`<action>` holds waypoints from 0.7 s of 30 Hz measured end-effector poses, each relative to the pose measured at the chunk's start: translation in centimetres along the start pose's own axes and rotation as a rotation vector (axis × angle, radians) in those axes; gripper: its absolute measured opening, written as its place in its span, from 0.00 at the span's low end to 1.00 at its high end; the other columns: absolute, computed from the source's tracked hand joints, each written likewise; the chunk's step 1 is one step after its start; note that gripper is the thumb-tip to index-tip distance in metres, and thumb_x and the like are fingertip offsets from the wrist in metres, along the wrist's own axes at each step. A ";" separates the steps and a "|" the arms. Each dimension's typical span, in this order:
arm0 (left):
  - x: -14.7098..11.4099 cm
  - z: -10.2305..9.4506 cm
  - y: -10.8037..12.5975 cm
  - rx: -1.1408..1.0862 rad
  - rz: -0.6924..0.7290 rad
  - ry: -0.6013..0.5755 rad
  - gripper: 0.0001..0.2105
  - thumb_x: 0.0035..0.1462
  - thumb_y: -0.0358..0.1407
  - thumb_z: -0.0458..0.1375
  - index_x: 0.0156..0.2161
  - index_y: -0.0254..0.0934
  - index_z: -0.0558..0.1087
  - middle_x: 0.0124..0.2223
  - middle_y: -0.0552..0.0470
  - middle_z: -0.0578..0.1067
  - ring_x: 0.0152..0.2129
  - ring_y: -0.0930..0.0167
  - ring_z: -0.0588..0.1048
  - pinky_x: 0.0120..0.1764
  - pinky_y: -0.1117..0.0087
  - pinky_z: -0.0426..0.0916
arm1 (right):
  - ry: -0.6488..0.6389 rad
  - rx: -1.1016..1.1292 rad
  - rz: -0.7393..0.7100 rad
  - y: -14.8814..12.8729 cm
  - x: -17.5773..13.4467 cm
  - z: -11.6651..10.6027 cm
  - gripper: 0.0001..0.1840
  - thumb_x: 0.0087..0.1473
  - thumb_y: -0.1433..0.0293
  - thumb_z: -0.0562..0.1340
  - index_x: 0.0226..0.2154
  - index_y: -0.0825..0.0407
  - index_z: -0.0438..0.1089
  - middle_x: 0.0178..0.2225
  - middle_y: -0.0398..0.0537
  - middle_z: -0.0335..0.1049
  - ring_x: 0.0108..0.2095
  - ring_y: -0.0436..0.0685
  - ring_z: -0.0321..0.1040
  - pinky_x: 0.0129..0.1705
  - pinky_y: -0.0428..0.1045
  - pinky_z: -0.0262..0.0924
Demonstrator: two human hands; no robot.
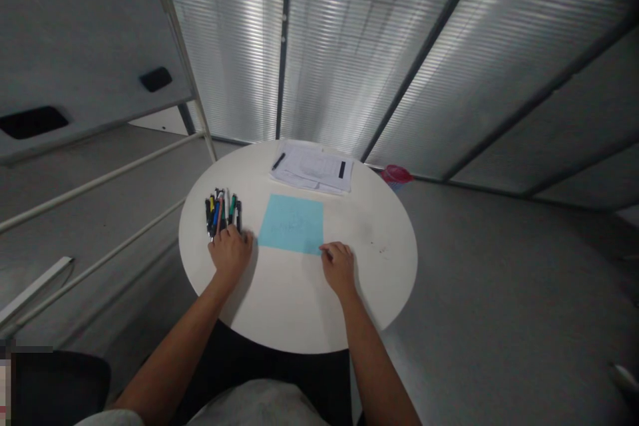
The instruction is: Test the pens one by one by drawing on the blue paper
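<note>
A light blue sheet of paper [292, 216] lies flat on the white round table [294, 299], with faint marks across its middle. To its left is a bunch of pens and markers [219, 210], in black, blue, green, yellow and other colours. My left hand [230, 249] rests at the near end of this bunch, fingers apart and touching the pens or just beside them; it grips none that I can see. At the sheet's near right corner, my right hand [338, 265] rests palm down on the table, fingers loosely bent and the thumb side by the corner.
A stack of printed papers [314, 170] with a black pen [278, 161] on top lies at the table's far edge. Behind the table stands a ribbed translucent wall [329, 66]. A pink basket [397, 174] is on the floor. White rails [100, 183] run along the left.
</note>
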State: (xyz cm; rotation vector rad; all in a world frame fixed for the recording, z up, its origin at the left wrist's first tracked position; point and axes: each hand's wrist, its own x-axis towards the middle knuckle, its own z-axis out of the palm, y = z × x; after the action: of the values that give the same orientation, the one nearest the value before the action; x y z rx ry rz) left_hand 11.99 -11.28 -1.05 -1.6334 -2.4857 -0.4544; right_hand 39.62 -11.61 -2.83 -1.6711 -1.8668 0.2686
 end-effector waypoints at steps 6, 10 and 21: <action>0.5 0.3 -0.6 -0.046 0.007 -0.025 0.15 0.62 0.39 0.47 0.42 0.29 0.70 0.39 0.38 0.75 0.40 0.55 0.73 0.39 0.59 0.63 | 0.008 -0.014 -0.006 -0.3 -0.1 -0.1 0.11 0.54 0.75 0.58 0.35 0.50 0.75 0.39 0.48 0.73 0.43 0.57 0.63 0.48 0.52 0.50; 0.0 0.2 -1.3 -0.220 0.027 0.062 0.15 0.63 0.38 0.46 0.43 0.30 0.71 0.40 0.37 0.75 0.39 0.56 0.73 0.39 0.58 0.63 | 0.020 0.024 -0.001 -0.1 -0.1 0.0 0.11 0.53 0.75 0.57 0.35 0.50 0.75 0.39 0.48 0.74 0.43 0.58 0.63 0.49 0.54 0.51; -0.1 0.5 2.3 -1.220 0.250 -0.365 0.13 0.56 0.44 0.58 0.37 0.36 0.76 0.35 0.48 0.77 0.33 0.68 0.73 0.38 0.68 0.65 | 0.001 0.891 0.342 -1.4 3.5 -0.7 0.22 0.56 0.55 0.52 0.39 0.52 0.72 0.22 0.42 0.68 0.20 0.49 0.60 0.23 0.46 0.52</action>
State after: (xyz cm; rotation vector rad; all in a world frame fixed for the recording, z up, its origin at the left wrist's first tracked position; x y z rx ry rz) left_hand 14.17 -10.40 -1.15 -2.4985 -2.1960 -2.0662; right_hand 38.77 -8.68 -0.44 -1.3051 -1.1447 1.0583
